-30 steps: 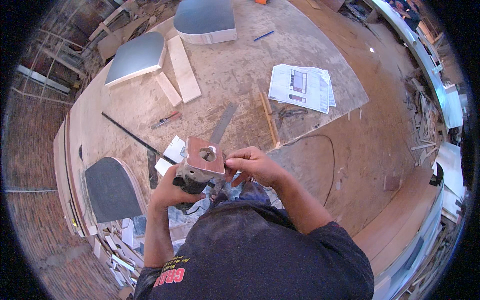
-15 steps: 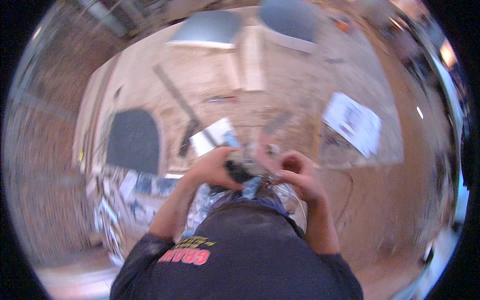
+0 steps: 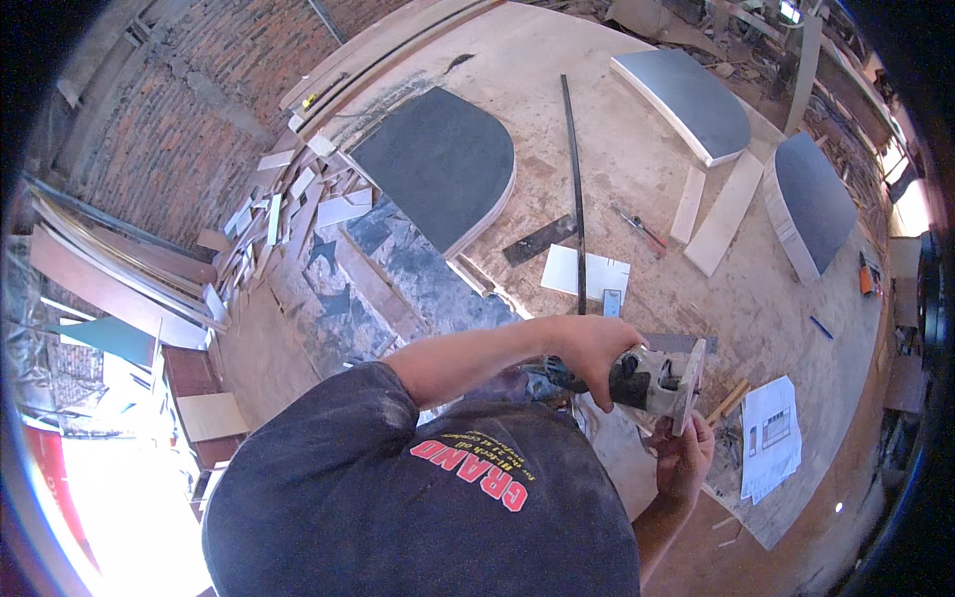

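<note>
My left hand point(image 3: 595, 350) wraps round the dark and silver body of a trim router point(image 3: 649, 384), held sideways above the near edge of the workbench. Its flat, pale base plate point(image 3: 690, 382) faces right. At the plate's lower end, my right hand point(image 3: 686, 453) has its fingers pinched together against the router; the small part between them is hidden. Just beyond my left hand lie a white sheet point(image 3: 585, 272) and a long dark strip point(image 3: 572, 169). A phone-like blue-grey rectangle point(image 3: 612, 302) rests by the sheet.
A dark D-shaped panel point(image 3: 438, 164) lies at the workbench's point(image 3: 537, 50) left edge. Two more dark-topped curved pieces point(image 3: 691, 99) stand at the far right, near pale boards point(image 3: 724, 217). Printed drawings point(image 3: 771, 438) lie at right. Offcuts point(image 3: 298, 194) are heaped left, beside a brick wall point(image 3: 189, 119).
My view has swung left, so the bench now appears farther right, and the blur is gone. The router's plate now faces right, with my right hand below it.
</note>
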A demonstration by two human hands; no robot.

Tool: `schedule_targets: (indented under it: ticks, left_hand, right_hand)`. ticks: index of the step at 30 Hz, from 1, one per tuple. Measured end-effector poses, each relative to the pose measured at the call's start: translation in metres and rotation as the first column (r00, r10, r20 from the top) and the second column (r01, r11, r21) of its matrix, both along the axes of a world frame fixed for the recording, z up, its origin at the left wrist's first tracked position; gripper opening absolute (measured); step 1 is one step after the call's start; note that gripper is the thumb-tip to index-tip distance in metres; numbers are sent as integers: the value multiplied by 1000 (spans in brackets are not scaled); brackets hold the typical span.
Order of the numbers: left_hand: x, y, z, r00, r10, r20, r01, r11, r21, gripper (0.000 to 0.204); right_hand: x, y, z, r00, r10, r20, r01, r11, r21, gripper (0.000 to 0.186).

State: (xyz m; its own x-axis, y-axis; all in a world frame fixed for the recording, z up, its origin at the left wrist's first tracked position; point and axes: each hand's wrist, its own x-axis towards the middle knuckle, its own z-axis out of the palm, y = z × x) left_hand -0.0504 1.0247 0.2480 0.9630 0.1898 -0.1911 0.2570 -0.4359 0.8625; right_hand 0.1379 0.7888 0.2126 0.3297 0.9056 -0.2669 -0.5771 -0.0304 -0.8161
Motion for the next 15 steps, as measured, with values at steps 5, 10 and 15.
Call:
schedule_targets:
  ticks: [5,10,15]
  left_hand:
    - [11,9,-3,997,-65,-31,57,978,-202,85]
    - [4,11,25,994,66,-82,-75,990,-119,73]
    - [-4,7,-29,970,201,-135,-227,948,-223,81]
  right_hand:
    - [-4,8,10,999,-54,4,54,998,-37,31]
    - [2,25,4,986,-13,168,10,1000,20,38]
    - [108,-24,-34,539,-188,821,534,830,-160,51]
